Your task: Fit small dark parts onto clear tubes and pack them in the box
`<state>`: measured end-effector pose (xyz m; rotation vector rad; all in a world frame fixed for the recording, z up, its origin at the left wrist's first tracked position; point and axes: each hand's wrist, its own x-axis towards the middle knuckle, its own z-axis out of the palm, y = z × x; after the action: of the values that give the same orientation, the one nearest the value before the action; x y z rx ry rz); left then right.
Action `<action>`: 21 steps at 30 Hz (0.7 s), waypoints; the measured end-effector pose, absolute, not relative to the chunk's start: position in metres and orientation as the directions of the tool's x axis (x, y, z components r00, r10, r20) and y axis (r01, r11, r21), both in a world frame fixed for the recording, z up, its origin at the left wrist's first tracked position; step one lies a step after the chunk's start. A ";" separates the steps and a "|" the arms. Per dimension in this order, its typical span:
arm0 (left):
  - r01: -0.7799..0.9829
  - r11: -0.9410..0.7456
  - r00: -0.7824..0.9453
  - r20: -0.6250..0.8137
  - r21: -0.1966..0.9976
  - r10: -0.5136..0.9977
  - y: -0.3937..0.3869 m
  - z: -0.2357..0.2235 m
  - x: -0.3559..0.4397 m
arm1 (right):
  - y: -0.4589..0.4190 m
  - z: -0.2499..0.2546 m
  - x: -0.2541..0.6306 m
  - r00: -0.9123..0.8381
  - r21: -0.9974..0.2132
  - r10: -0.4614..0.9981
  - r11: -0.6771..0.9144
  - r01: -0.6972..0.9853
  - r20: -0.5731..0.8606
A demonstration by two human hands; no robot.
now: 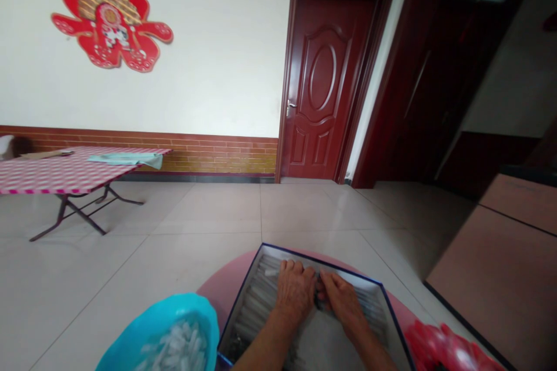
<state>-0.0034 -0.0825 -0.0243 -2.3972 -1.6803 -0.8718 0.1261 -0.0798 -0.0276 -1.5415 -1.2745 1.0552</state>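
Head view. The open box (369, 286), serving as landmark, is resting on a pink, rounded counter (228, 278). Slender, pale, translucent pieces (256, 298) are lying in rows inside the box, and a flat, pale area is showing between the forearms. The left hand (296, 293) and the right hand (342, 298) are both reaching into the box, meeting close together near its far side. The fingers of the left hand are curling inward with little opening; those of the right are bending toward them, thumb and forefinger nearly closed. A small dark thing (320, 295) is showing between the hands, but whether either is gripping it cannot be told.

Left of the box, a turquoise basin (150, 313) is holding short whitish pieces (185, 342); right of it, a red plastic bundle (448, 348) is lying. The step in hand is, by judgement, two-handed fingertip handling within the box; a next move from this posture is calling for a light, precise pinch, leaving the neighbouring rows undisturbed.
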 end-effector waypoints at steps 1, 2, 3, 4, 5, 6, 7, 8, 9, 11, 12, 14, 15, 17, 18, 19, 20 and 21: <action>0.887 -0.391 0.232 0.493 0.247 0.839 -0.082 -0.024 -0.003 | -0.080 -0.028 0.126 0.115 -0.954 0.991 -0.095 0.283 -0.064; 0.887 -0.390 0.232 0.490 0.248 0.840 -0.082 -0.024 -0.004 | -0.080 -0.027 0.126 0.106 -0.955 0.994 -0.069 0.287 -0.040; 0.887 -0.389 0.234 0.485 0.248 0.842 -0.082 -0.024 -0.004 | -0.080 -0.027 0.125 0.096 -0.959 0.995 -0.045 0.278 -0.019; 0.887 -0.388 0.235 0.480 0.249 0.845 -0.081 -0.024 -0.004 | -0.080 -0.026 0.124 0.086 -0.966 0.996 -0.031 0.257 -0.009; 0.889 -0.386 0.235 0.476 0.249 0.848 -0.081 -0.024 -0.004 | -0.081 -0.026 0.123 0.081 -0.974 0.997 -0.029 0.223 -0.012; 0.890 -0.383 0.234 0.471 0.248 0.850 -0.081 -0.024 -0.004 | -0.081 -0.026 0.123 0.081 -0.982 0.996 -0.041 0.182 -0.026; 0.892 -0.379 0.233 0.467 0.248 0.853 -0.080 -0.025 -0.004 | -0.081 -0.026 0.122 0.085 -0.988 0.995 -0.061 0.143 -0.049; 0.893 -0.376 0.233 0.463 0.246 0.855 -0.080 -0.025 -0.004 | -0.081 -0.027 0.122 0.097 -0.989 0.992 -0.089 0.118 -0.078; 0.895 -0.374 0.233 0.460 0.245 0.857 -0.080 -0.026 -0.004 | -0.081 -0.028 0.122 0.113 -0.987 0.988 -0.117 0.114 -0.104; 0.895 -0.374 0.234 0.457 0.243 0.858 -0.080 -0.026 -0.003 | -0.081 -0.029 0.123 0.139 -0.974 0.981 -0.157 0.164 -0.135; 0.895 -0.375 0.236 0.456 0.243 0.858 -0.080 -0.026 -0.003 | -0.080 -0.030 0.123 0.146 -0.964 0.980 -0.166 0.208 -0.137; 0.893 -0.376 0.235 0.455 0.249 0.859 -0.080 -0.026 -0.003 | -0.079 -0.030 0.124 0.148 -0.946 0.982 -0.152 0.286 -0.113; 0.891 -0.377 0.236 0.453 0.252 0.860 -0.081 -0.026 -0.004 | -0.079 -0.031 0.124 0.144 -0.942 0.985 -0.133 0.309 -0.092; 0.888 -0.382 0.242 0.448 0.255 0.861 -0.080 -0.025 -0.004 | -0.078 -0.031 0.123 0.134 -0.946 0.989 -0.095 0.309 -0.055; 0.888 -0.383 0.243 0.447 0.256 0.861 -0.080 -0.025 -0.004 | -0.077 -0.031 0.123 0.129 -0.956 0.990 -0.084 0.282 -0.049; 0.888 -0.382 0.243 0.446 0.256 0.862 -0.080 -0.025 -0.004 | -0.077 -0.031 0.122 0.124 -0.967 0.991 -0.082 0.240 -0.054; 0.889 -0.379 0.240 0.445 0.256 0.863 -0.080 -0.026 -0.004 | -0.077 -0.030 0.122 0.119 -0.977 0.990 -0.092 0.193 -0.070; 0.891 -0.376 0.237 0.446 0.254 0.863 -0.079 -0.026 -0.004 | -0.078 -0.030 0.121 0.117 -0.983 0.989 -0.109 0.151 -0.092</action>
<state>-0.0035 -0.0794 -0.0259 -2.4286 -1.7242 -0.8190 0.1211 -0.0779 -0.0299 -1.4502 -1.1901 1.1215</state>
